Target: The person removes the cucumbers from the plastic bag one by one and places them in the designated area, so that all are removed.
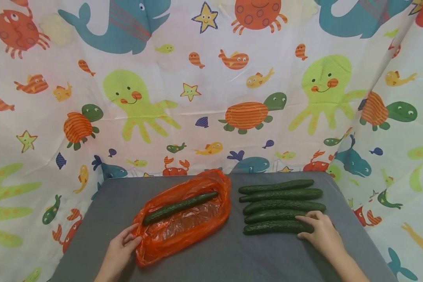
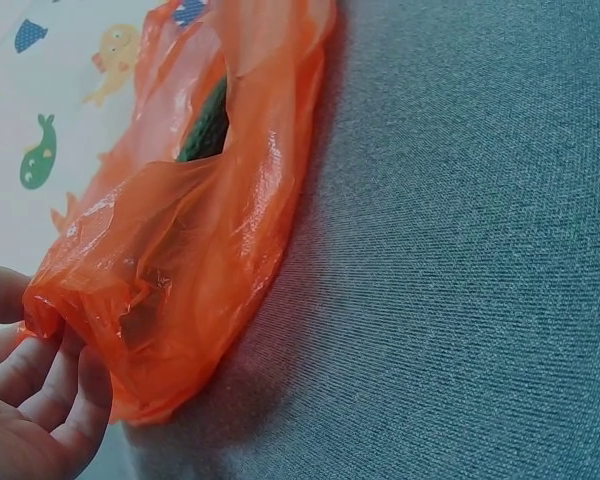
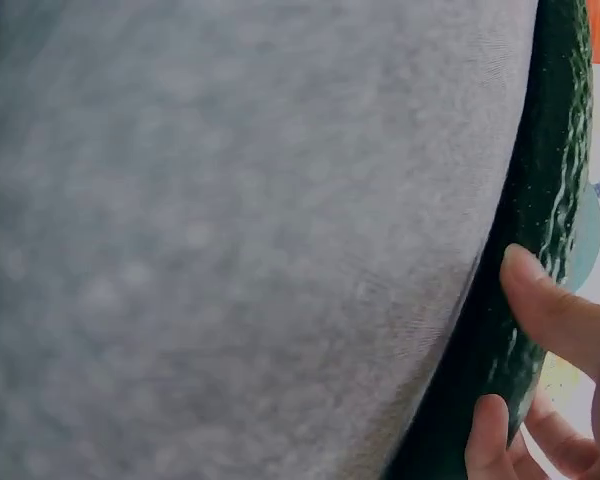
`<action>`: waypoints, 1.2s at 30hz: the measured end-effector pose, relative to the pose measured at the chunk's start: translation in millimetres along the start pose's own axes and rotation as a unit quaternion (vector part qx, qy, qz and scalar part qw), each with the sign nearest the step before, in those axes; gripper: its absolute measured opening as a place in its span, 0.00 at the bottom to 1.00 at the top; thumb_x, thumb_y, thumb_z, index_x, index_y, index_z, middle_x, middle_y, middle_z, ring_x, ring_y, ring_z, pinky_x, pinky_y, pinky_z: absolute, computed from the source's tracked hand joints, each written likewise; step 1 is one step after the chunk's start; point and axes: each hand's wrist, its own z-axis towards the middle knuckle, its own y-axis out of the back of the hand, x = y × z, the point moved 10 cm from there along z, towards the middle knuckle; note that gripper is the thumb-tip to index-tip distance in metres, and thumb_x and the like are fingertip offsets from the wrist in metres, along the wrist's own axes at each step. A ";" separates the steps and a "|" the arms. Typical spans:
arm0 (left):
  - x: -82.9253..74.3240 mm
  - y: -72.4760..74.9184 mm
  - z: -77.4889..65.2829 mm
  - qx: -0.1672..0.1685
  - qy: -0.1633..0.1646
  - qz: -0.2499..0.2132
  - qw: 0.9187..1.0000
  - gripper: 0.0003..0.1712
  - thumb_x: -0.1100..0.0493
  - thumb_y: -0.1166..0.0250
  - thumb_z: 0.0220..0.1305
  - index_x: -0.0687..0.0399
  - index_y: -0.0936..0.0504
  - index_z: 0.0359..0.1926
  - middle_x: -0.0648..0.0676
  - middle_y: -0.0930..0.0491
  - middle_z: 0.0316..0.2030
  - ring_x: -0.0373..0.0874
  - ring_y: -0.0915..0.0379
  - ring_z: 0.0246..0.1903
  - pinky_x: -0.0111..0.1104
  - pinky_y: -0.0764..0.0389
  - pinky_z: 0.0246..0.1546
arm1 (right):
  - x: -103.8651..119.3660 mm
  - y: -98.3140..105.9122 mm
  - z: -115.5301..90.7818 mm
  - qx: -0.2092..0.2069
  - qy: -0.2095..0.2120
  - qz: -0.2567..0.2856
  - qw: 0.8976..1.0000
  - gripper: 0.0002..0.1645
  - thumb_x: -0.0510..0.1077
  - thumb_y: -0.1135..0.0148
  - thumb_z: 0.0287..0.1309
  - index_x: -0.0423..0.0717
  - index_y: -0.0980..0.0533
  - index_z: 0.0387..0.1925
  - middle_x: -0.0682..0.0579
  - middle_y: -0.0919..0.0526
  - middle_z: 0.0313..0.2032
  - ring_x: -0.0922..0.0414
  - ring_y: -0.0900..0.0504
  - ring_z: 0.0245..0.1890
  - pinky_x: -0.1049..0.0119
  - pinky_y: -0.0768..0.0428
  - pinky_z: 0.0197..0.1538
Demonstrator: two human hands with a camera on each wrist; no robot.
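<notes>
My left hand (image 1: 120,247) pinches the near left edge of an orange plastic bag (image 1: 183,242) that lies spread with its mouth gaping upward. One dark green cucumber (image 1: 179,207) lies slantwise inside it; only a short stretch of this cucumber shows in the left wrist view. To the right, several cucumbers (image 1: 282,194) lie side by side in a row. At the right end of the nearest cucumber (image 1: 275,226), my right hand (image 1: 320,231) grips it between thumb and fingers. The right wrist view shows the thumb (image 3: 545,300) against its bumpy skin.
A grey cloth-covered table (image 1: 229,258) carries everything. Behind it and along both sides hangs a white curtain (image 1: 204,133) printed with sea animals. A strip of table separates the bag from the cucumber row.
</notes>
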 end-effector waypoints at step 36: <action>-1.6 0.0 -5.2 -0.005 -0.033 -0.010 0.999 0.29 0.56 0.36 0.72 0.54 0.30 0.71 0.54 0.22 0.35 0.43 0.29 0.30 0.35 0.29 0.29 | 144.8 31.9 32.8 -0.080 0.131 0.217 0.964 0.39 0.48 0.19 0.45 0.56 0.21 0.62 0.50 0.20 0.60 0.50 0.14 0.49 0.61 0.16 0.41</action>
